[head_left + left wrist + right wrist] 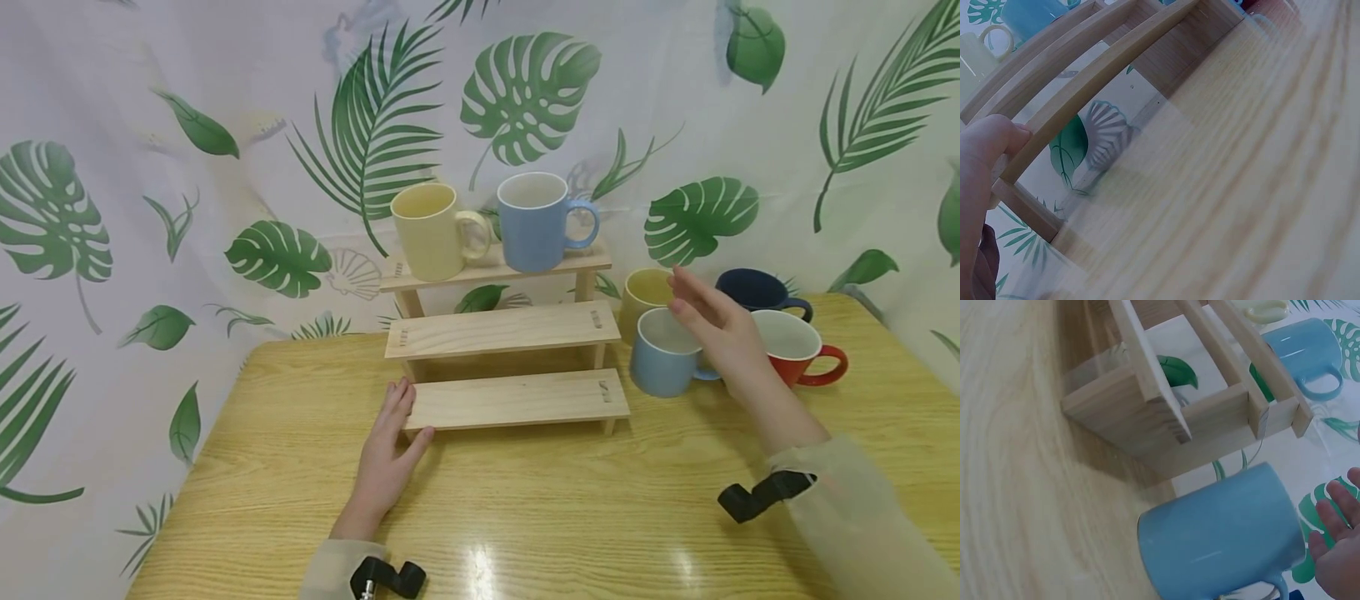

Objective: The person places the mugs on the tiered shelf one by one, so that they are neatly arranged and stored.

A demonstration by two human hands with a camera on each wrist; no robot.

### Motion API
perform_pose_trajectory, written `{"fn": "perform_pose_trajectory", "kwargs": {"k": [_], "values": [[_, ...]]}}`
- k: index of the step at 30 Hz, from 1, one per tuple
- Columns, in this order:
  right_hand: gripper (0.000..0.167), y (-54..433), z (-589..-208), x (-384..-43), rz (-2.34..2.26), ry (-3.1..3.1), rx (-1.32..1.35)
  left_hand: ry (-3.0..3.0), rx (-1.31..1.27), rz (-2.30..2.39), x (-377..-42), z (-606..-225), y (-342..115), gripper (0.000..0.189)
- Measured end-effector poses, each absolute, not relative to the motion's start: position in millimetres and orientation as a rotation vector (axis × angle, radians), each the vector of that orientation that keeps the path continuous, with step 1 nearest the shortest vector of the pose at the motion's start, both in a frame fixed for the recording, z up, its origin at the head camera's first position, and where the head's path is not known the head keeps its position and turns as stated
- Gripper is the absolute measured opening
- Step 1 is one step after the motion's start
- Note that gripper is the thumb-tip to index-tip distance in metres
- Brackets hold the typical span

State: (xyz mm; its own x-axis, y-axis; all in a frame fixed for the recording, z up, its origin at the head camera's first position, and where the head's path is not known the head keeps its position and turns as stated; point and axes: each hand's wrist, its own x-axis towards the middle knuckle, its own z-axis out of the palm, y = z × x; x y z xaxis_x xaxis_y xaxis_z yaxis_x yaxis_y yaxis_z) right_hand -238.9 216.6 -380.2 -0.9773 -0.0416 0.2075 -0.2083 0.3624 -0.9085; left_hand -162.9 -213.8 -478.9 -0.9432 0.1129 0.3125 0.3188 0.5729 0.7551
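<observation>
A three-tier wooden rack (pixel 517 400) stands on the table. My left hand (pixel 386 458) holds the left end of its lowest board, with the thumb (pixel 1007 132) at the front edge. On the top board, a pale yellow mug (pixel 427 237) and a blue mug (pixel 531 229) sit side by side. My right hand (pixel 723 337) hovers over the light blue mug (pixel 663 358), its fingers extended and holding nothing. In the right wrist view, that light blue mug (pixel 1222 534) is upright on the table beside the rack, apart from the fingers (pixel 1335 519).
Behind the light blue mug is a yellow mug (pixel 637 292). A navy mug (pixel 753 292) and a red mug (pixel 798 358) with a white inside stand to its right, partly covered by my right hand. A leaf-patterned cloth (pixel 255 100) hangs behind the wooden table (pixel 525 517).
</observation>
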Motion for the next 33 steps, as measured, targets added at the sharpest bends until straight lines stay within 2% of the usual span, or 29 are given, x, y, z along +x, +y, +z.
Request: {"fn": "perform_pose_trajectory", "kwargs": {"k": [9,23,33], "values": [[0.070,233,-394,-226,1.539,-2.583,0.204,-2.585,-0.355,-1.309,-162,-479,-214,0.065],[0.075,247,-409,-213,1.268,-2.672,0.310,-2.587,-0.352,-1.311,-163,-479,-214,0.066],[0.089,247,-420,-207,1.259,-2.642,0.372,-2.591,-0.349,-1.317,-162,-478,-214,0.066]]}}
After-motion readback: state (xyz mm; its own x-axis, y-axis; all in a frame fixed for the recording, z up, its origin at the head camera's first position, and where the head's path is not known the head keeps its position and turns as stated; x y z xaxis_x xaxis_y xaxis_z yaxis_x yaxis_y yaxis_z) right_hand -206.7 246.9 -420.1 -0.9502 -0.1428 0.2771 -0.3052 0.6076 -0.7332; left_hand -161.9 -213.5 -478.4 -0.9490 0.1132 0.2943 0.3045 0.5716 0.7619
